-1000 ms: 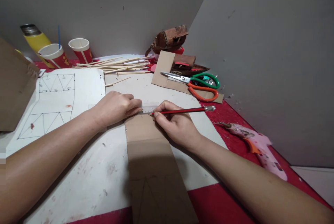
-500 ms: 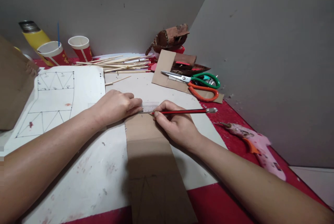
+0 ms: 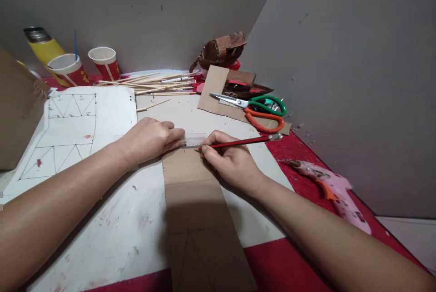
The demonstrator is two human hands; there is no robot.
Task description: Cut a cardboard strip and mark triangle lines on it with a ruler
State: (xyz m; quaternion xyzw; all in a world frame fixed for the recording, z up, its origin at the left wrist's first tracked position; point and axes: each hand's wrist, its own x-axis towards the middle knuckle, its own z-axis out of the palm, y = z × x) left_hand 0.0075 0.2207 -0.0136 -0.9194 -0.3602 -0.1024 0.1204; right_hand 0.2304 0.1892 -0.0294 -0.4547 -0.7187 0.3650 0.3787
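My right hand (image 3: pixel 231 160) pinches a red and black pencil (image 3: pixel 238 142), its tip on a brown cardboard strip (image 3: pixel 190 192) beside a clear ruler (image 3: pixel 195 140). With fingers bent together, my left hand (image 3: pixel 155 140) presses the ruler down across the strip's far end; part of the ruler is hidden under that hand. Faint pencil lines show on the strip's near part, in shadow. Under it lies a large white sheet (image 3: pixel 112 233). To the left, a paper (image 3: pixel 112 124) carries drawn rows of triangles.
Scissors (image 3: pixel 252 103) lie on cardboard at the back right, near small brown models (image 3: pixel 223 49). A pink glue gun (image 3: pixel 330 183) rests at the right edge. Wooden sticks (image 3: pixel 153 84), paper cups (image 3: pixel 105 62) and a yellow bottle (image 3: pixel 44 49) stand behind; a cardboard piece (image 3: pixel 20 110) is far left.
The pencil's rear end has tilted slightly upward while its tip stays near the ruler's edge. My left hand has stayed in place on the ruler.
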